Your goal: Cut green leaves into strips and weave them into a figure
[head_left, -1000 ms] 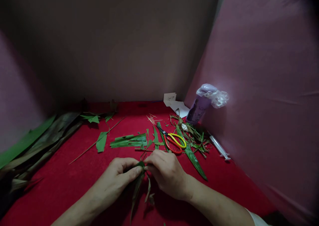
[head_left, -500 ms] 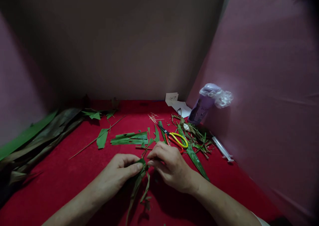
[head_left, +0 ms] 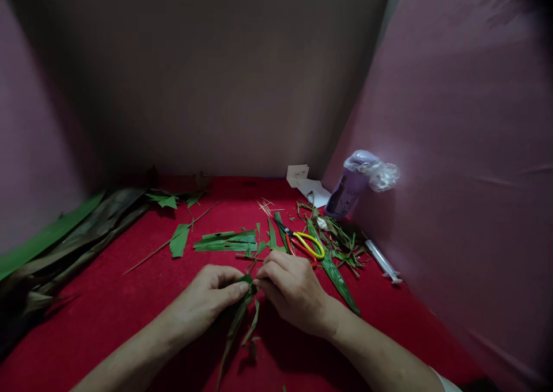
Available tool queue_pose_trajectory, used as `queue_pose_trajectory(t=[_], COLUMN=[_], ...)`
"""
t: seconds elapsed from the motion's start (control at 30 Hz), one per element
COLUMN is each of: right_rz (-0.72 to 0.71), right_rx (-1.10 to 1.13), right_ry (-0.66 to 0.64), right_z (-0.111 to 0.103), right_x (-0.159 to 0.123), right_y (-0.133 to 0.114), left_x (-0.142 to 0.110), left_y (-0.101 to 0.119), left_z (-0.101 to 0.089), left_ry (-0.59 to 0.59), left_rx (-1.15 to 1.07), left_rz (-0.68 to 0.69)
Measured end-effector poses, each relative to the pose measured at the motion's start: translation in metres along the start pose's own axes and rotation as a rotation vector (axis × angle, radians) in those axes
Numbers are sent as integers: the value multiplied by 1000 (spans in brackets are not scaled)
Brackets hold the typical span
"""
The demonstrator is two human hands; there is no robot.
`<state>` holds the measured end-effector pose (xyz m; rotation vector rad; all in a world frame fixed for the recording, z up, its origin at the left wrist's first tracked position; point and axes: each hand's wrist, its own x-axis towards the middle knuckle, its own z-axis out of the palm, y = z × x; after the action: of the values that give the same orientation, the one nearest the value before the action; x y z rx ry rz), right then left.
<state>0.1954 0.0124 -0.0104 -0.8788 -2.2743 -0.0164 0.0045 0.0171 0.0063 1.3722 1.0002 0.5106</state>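
My left hand (head_left: 216,297) pinches a small leaf bundle (head_left: 247,281) between thumb and forefinger. The bundle has a green folded top, and long dry strips (head_left: 235,328) hang down from it. At the bundle's right edge, the fingertips of my right hand (head_left: 289,291) are pressed together on it; exactly which part they grip is hidden. Just beyond the right hand lie scissors (head_left: 305,246) with one yellow and one red handle, blades pointing away to the left. A thin brown stem (head_left: 248,257) rests on the red cloth past the fingertips.
Cut green leaf strips (head_left: 227,241) and toothpicks (head_left: 265,207) lie ahead on the red cloth (head_left: 164,288). To the right are dried plant scraps (head_left: 341,242), a syringe (head_left: 382,261) and a purple plastic-wrapped cup (head_left: 348,190). Large leaves (head_left: 86,225) lie left; pink walls flank both sides.
My right thumb and fingers have closed together at the bundle's edge, where a gap showed before. The left hand keeps its pinch. The whole view has shifted slightly.
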Motion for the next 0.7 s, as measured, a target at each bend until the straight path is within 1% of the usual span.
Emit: queue_pose_trajectory(t=[0.3, 0.43, 0.7], right_rz=[-6, 22, 7], right_rx=[42, 65, 0], right_ry=[43, 33, 28], right_z=[3, 3, 7], right_x=[-2, -2, -6], right_y=[-3, -3, -3], left_x=[-2, -3, -3], left_y=[-4, -4, -1], left_z=[4, 8, 11], left_ry=[-2, 21, 71], left_rx=[-18, 58, 172], left_rz=[4, 33, 76])
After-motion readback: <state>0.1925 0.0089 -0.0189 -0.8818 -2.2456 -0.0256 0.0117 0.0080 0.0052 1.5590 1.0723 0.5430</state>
